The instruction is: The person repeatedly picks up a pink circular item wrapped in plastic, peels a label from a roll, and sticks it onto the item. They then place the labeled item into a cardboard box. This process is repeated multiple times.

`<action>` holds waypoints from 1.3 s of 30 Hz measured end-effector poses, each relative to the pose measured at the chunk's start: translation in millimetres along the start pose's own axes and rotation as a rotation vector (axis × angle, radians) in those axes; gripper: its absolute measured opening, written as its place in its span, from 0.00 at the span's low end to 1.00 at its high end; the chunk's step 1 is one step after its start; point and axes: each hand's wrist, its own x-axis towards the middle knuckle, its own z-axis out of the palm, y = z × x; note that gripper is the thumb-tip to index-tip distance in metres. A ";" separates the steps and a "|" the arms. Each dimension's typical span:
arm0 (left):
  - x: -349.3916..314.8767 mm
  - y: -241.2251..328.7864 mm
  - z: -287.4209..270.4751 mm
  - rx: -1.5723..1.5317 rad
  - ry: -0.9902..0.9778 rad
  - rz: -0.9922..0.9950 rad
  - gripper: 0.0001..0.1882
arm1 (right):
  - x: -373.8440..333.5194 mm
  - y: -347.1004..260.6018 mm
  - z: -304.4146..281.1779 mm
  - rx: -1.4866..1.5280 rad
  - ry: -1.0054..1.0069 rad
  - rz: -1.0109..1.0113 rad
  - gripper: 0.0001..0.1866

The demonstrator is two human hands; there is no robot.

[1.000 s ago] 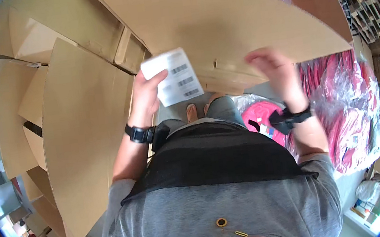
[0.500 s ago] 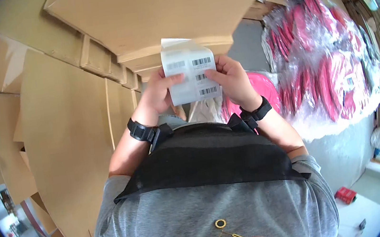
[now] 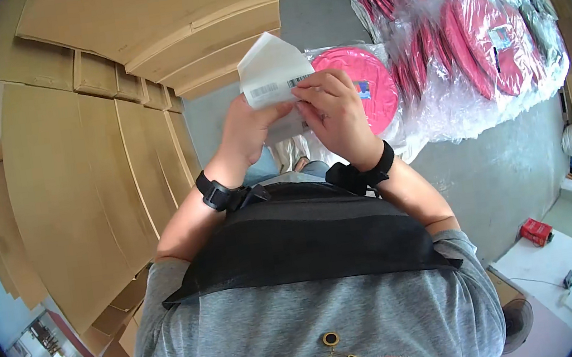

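Two bare hands up near the middle of the view, both busy with one white label sheet point(image 3: 261, 79) that has barcodes printed on it. Treat the whole view as a clock: the sheet sits at 12 o'clock from centre, bent over, with a pale blank corner poking up toward 12 and another bit of it showing below the hands.

Left hand point(image 3: 243, 135) is at 11 o'clock, gripping the sheet's lower edge with the thumb laid across; its other fingers are mostly tucked behind, so can't tell exactly how they're curled. Right hand point(image 3: 337, 115) is around 1 o'clock, thumb and forefinger pinched in on the sheet right by a barcode. Can't tell if a label is lifted there, the fingertips cover it.

Just past the right hand, toward 1–2 o'clock, a round pink item point(image 3: 379, 110) in clear plastic lies on the grey floor point(image 3: 472, 190), partly hidden by that hand. Further out at 2 o'clock there's a big pile of plastic-wrapped pink items point(image 3: 467, 46). Cardboard boxes point(image 3: 59, 186) fill 9 to 11 o'clock, and something red point(image 3: 536, 232) sits way out at 4. Black band on each wrist, black apron point(image 3: 302, 245) at 6.
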 end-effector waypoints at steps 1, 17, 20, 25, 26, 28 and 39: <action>-0.3 0.5 1.9 0.016 -0.010 0.017 0.16 | -2.9 1.9 1.3 0.003 0.001 0.021 0.10; 50.0 -9.3 -36.8 0.340 0.003 0.126 0.19 | 21.5 22.2 38.2 0.120 -0.080 0.303 0.04; 55.3 -5.9 -43.1 0.444 -0.028 0.125 0.20 | 23.7 23.6 42.2 0.132 -0.120 0.379 0.03; 66.9 -6.1 -48.1 0.471 -0.025 0.109 0.20 | 24.3 37.0 54.3 0.100 -0.118 0.400 0.03; 70.3 -8.7 -48.6 0.453 -0.013 0.120 0.20 | 23.6 41.4 57.1 0.076 -0.120 0.389 0.03; 77.4 -16.6 -50.8 0.419 0.016 0.137 0.19 | 21.7 48.5 63.4 0.101 -0.138 0.401 0.05; 124.9 -70.4 -59.4 0.210 0.050 -0.200 0.20 | -18.1 137.7 85.4 1.053 0.272 1.243 0.04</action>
